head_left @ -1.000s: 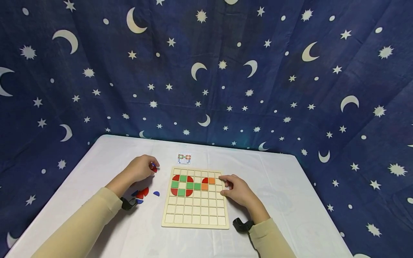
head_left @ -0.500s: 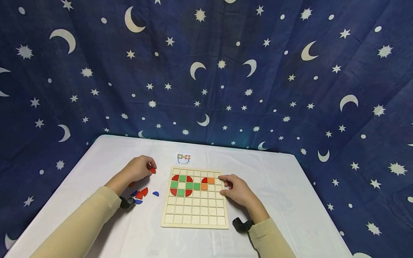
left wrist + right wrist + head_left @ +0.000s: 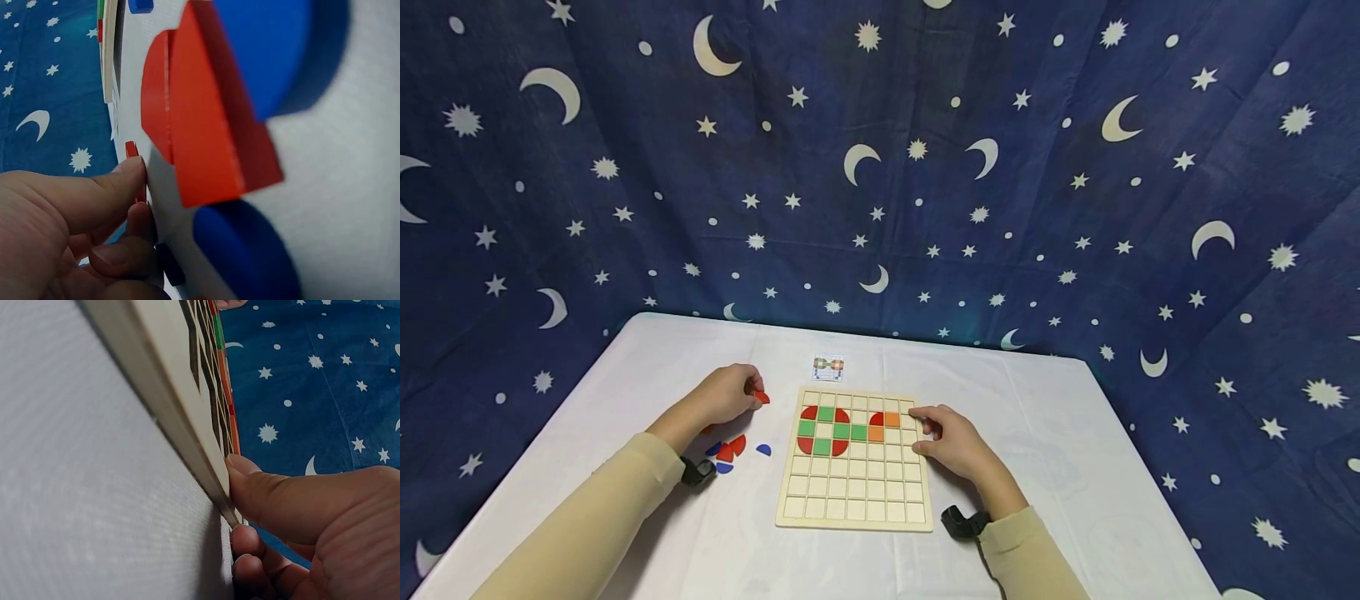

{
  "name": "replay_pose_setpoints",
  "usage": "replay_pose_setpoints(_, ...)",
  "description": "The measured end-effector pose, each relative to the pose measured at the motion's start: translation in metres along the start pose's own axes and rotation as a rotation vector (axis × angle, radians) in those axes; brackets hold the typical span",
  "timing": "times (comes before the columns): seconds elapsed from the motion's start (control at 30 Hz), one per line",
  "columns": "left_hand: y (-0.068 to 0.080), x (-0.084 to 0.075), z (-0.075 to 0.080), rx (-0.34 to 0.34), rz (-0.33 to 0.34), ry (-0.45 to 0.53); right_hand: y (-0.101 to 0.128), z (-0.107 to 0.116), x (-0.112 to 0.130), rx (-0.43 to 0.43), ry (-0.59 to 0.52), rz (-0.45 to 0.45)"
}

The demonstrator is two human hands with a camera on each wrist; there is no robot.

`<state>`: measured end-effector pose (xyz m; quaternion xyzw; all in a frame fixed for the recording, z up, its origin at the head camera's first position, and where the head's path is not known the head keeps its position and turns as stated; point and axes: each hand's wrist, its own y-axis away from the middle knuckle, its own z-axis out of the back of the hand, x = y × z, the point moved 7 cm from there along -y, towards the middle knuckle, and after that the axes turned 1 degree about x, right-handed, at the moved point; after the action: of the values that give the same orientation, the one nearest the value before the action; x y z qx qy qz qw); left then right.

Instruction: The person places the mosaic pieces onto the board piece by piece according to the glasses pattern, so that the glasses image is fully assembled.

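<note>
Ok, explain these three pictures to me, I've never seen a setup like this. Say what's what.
No machine here: a person works with two bare hands and wears three cameras. The wide picture comes from the head, the two close ones from the wrists. On the white table lies a wooden grid board with red, green and orange pieces set in it, a small pattern card behind it, and loose red and blue pieces to its left. The left hand pinches a red piece. The right hand grips the board's right edge, thumb on top.
</note>
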<state>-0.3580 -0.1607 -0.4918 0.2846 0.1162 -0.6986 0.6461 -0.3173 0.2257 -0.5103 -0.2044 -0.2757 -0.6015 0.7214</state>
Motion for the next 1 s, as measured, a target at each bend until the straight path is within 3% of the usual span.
replay_pose_setpoints(0.2,0.002,-0.006,-0.002,-0.018,-0.035,-0.019,0.000,0.000,0.000,0.000,-0.005,0.000)
replay_pose_setpoints(0.4,0.003,-0.024,-0.002,-0.032,-0.101,-0.023,0.001,0.001,-0.001,0.010,-0.011,0.002)
replay_pose_setpoints(0.67,0.009,-0.060,-0.012,-0.009,-0.181,0.009,0.000,0.002,-0.003,0.030,-0.043,0.017)
replay_pose_setpoints(1.0,0.012,-0.110,-0.042,-0.008,-0.275,0.018,-0.001,0.006,-0.004,0.057,-0.066,0.009)
